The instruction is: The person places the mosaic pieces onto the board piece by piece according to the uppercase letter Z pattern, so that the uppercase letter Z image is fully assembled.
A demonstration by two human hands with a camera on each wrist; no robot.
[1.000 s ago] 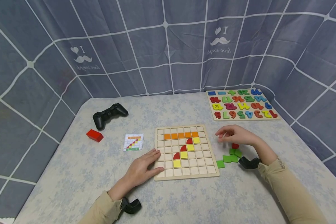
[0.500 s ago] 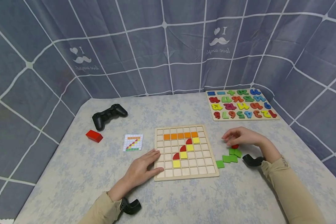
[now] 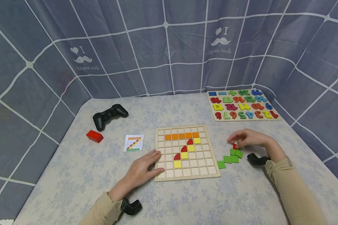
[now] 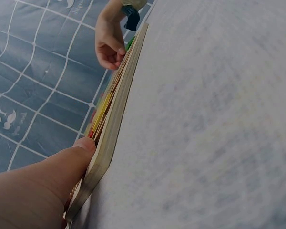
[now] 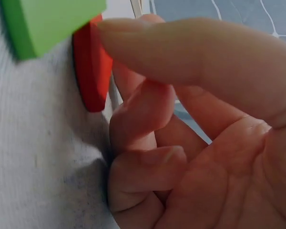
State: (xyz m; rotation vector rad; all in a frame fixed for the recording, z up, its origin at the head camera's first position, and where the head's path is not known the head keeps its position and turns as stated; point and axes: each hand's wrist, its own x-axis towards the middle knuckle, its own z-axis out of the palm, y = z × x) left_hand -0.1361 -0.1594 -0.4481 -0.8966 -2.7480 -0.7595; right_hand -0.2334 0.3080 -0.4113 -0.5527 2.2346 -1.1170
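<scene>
Table (image 3: 200, 200): pattern card (image 3: 133, 143), head view only

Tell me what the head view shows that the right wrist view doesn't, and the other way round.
Only the head view shows the controller, the red block, the card and the left hand. Only the right wrist view shows the right palm, with its fingers curled. Both show the right hand at a red piece, with green beside it.

The card (image 3: 133, 143) lies left of the board (image 3: 195, 163)
</scene>
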